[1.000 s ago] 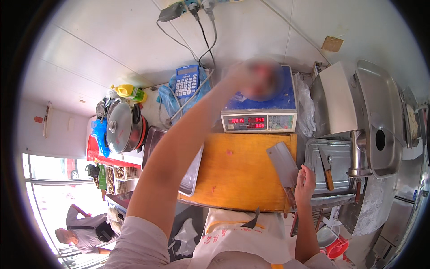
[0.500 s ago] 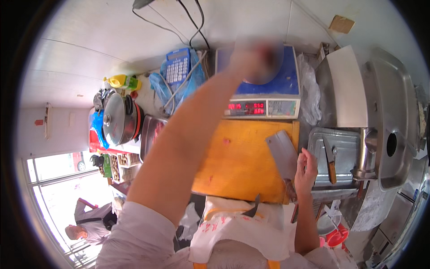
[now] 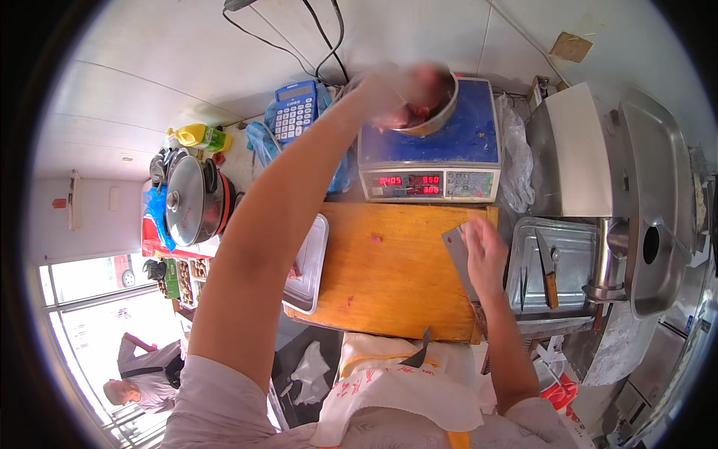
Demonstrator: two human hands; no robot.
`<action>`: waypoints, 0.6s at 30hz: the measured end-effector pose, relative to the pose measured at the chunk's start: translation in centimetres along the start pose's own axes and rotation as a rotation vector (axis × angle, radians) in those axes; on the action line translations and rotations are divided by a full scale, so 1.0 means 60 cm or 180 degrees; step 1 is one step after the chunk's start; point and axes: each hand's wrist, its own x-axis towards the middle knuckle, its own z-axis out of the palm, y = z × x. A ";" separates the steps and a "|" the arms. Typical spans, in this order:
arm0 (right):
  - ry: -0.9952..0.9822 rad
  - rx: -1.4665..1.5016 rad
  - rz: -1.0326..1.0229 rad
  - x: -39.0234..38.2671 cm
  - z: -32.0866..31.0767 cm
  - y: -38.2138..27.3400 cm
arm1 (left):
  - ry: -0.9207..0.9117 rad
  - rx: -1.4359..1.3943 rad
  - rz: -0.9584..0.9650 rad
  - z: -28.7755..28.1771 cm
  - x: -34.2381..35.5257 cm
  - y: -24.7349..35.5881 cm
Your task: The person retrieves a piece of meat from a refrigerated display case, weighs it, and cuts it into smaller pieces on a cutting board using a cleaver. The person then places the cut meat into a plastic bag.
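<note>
My left hand reaches to a round metal bowl on the blue-topped digital scale. Motion smears its fingers, so their closure cannot be told. Dark red pieces of meat show beside it at the bowl. My right hand, open with its fingers stretched out, is over the blade of a cleaver. The cleaver lies at the right side of a wooden cutting board. Small red scraps dot the board.
Left of the board sits a pale tray, partly behind my forearm. A blue calculator, lidded pot and yellow bottle stand farther left. To the right, a metal tray holds a knife. A person is beyond the window.
My left arm has shifted left, uncovering more of the bowl and scale. The scale's display has changed. My right hand has moved up and left over the cleaver. The pale tray now shows beside the board.
</note>
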 end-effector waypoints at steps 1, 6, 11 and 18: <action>0.0090 0.0368 0.0020 0.033 0.017 -0.011 | -0.0057 0.0800 0.0434 0.018 0.008 -0.013; 0.0432 0.0474 0.0867 0.222 0.047 -0.117 | -0.0019 0.0172 0.0606 0.026 -0.048 0.075; 0.0868 -0.1223 -0.0197 0.286 0.094 -0.033 | 0.0311 0.0244 -0.0082 -0.008 -0.074 0.109; 0.0649 -0.0582 0.0177 0.291 0.111 -0.085 | 0.0530 -0.2418 0.0687 -0.055 -0.116 -0.031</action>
